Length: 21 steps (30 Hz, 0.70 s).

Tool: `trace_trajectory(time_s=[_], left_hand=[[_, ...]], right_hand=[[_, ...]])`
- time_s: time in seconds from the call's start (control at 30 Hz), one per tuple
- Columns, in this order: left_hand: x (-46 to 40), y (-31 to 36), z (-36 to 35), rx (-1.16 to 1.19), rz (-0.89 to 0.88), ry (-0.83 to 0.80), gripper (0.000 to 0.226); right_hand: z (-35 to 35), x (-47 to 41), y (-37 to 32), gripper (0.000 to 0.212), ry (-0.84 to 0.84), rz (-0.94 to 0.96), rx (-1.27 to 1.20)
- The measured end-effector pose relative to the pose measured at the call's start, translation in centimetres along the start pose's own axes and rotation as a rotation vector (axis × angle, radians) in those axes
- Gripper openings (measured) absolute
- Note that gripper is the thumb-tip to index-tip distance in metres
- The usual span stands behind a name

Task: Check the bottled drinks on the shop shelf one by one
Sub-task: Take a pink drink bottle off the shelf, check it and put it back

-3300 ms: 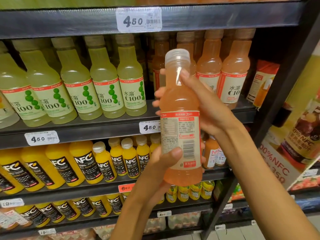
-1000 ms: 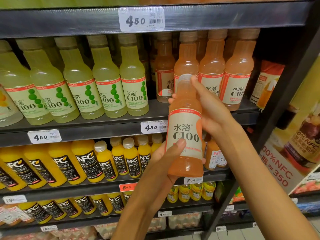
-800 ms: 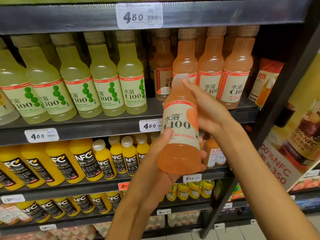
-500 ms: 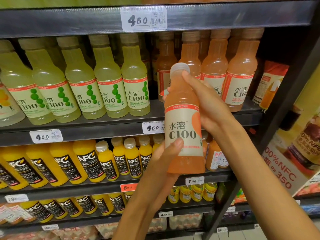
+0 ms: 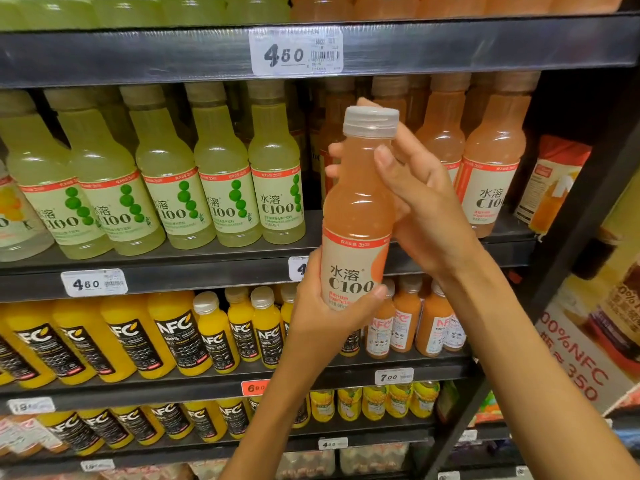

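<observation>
I hold an orange C100 bottle (image 5: 358, 209) upright in front of the shelf, its front label facing me and its pale cap on top. My left hand (image 5: 322, 306) grips the bottle's base from below, thumb across the label. My right hand (image 5: 422, 206) wraps the neck and upper body from the right, thumb on the front. Behind it, more orange C100 bottles (image 5: 491, 168) stand on the middle shelf (image 5: 207, 268), next to a row of green C100 bottles (image 5: 221, 178).
Yellow NFC juice bottles (image 5: 173, 337) and orange NFC bottles (image 5: 401, 323) fill the shelf below. Price tags (image 5: 298, 51) hang on the shelf edges. A dark upright post (image 5: 568, 237) and a promotional poster (image 5: 595, 341) stand on the right. An orange carton (image 5: 550, 188) leans at the shelf's right end.
The bottle was turned from its back label to its front label, tilted briefly, then raised upright. Both hands kept hold of it; my left hand now sits lower around the base.
</observation>
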State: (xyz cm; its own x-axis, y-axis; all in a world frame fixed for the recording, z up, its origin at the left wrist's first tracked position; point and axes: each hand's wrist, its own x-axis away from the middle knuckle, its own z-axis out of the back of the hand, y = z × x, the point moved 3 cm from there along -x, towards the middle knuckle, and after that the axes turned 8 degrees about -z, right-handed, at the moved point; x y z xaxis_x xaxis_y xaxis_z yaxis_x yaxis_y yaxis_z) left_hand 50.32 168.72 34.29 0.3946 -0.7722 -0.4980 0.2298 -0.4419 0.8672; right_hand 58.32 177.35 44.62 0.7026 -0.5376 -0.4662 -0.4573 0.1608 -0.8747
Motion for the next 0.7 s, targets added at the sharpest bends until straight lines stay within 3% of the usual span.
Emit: trace_trajectory(time_s=[0.1, 0.23, 0.43, 0.6, 0.7], left_hand=[[-1.3, -0.1, 0.2, -0.103, -0.024, 0.064, 0.072], [-1.9, -0.8, 0.1, -0.081, -0.003, 0.154, 0.061], [-3.5, -1.0, 0.1, -0.087, -0.002, 0.219, 0.061], [-4.8, -1.1, 0.4, -0.128, -0.042, 0.24, 0.06], [-5.6, -1.6, 0.5, -0.152, -0.035, 0.247, 0.061]], right_hand=[[0.6, -1.1, -0.2, 0.046, 0.126, -0.021, -0.006], [1.3, -2.5, 0.4, 0.039, 0.274, -0.115, -0.084], [1.0, -4.4, 0.6, 0.036, 0.287, -0.106, -0.042], [0.5, -5.9, 0.5, 0.064, 0.338, -0.098, 0.023], [0.4, -6.6, 0.8, 0.055, 0.367, -0.065, 0.123]])
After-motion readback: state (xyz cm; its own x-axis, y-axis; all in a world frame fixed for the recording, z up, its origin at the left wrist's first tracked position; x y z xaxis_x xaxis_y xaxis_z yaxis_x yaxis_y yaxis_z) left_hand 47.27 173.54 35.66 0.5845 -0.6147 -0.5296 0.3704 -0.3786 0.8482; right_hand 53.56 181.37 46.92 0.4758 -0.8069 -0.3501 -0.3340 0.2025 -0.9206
